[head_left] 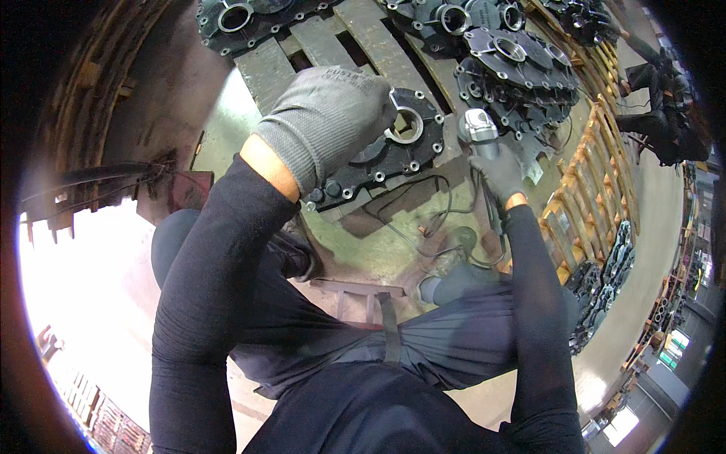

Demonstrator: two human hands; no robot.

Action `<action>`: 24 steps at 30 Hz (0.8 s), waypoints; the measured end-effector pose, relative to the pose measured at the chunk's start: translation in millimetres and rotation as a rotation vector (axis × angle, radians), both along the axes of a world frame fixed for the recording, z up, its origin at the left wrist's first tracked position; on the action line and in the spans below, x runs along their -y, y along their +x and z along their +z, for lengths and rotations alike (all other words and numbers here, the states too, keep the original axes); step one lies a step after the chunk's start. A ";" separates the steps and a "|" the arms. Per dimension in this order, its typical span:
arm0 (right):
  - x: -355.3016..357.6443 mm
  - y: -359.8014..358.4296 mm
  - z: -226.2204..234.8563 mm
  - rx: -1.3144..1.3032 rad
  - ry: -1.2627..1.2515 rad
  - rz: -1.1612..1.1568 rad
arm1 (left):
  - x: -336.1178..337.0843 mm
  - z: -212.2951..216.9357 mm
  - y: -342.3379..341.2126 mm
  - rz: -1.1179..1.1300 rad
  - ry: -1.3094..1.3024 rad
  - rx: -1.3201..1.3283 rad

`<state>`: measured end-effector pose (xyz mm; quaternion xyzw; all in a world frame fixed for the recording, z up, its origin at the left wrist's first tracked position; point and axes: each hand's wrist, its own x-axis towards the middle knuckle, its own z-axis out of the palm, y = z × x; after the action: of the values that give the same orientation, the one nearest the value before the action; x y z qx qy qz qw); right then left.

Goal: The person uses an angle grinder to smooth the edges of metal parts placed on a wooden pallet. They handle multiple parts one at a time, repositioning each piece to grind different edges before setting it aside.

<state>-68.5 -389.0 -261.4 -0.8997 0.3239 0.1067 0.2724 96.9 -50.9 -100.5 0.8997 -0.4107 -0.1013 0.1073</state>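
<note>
My left hand (pixel 333 113), in a grey knit glove, is closed over a dark cast-metal housing cover (pixel 389 163) with a bright machined ring and bolt holes along its edge. Its fingertips curl away from view, so what they grip is hidden. Wrapped in a dark grey glove, my right hand (pixel 499 172) holds an angle grinder (pixel 479 127) by its body, the silver head pointing away from me just right of the cover. The grinder's disc cannot be made out. A black cord (pixel 451 198) loops over the floor below the cover.
More dark castings (pixel 522 64) are stacked at the far right, and another casting (pixel 265 19) lies at the far left on wooden slats (pixel 325 45). A wooden pallet (pixel 586 181) stands at right, near further castings (pixel 605 276). Another person (pixel 654 98) is at the far right.
</note>
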 end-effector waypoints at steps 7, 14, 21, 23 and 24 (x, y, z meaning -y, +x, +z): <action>-36.2 -52.4 23.2 -0.042 0.031 -0.094 | 2.5 10.9 -4.4 -0.047 -0.065 0.076; -56.2 -81.8 -7.5 0.035 0.209 -0.120 | 2.6 12.2 -7.5 -0.054 -0.104 0.098; -66.3 -71.5 -9.3 0.025 0.187 -0.069 | -2.5 13.9 -5.6 -0.041 -0.061 0.085; -68.0 -66.9 -5.6 0.026 0.167 -0.057 | -2.5 11.4 -4.0 -0.056 -0.074 0.108; -67.7 -65.5 -5.4 0.026 0.157 -0.052 | -2.3 10.4 -4.5 -0.056 -0.086 0.108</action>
<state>-134.0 -321.3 -266.8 -0.8682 0.3343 0.1128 0.3489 92.4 -48.6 -90.1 0.8866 -0.4450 -0.0377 0.1207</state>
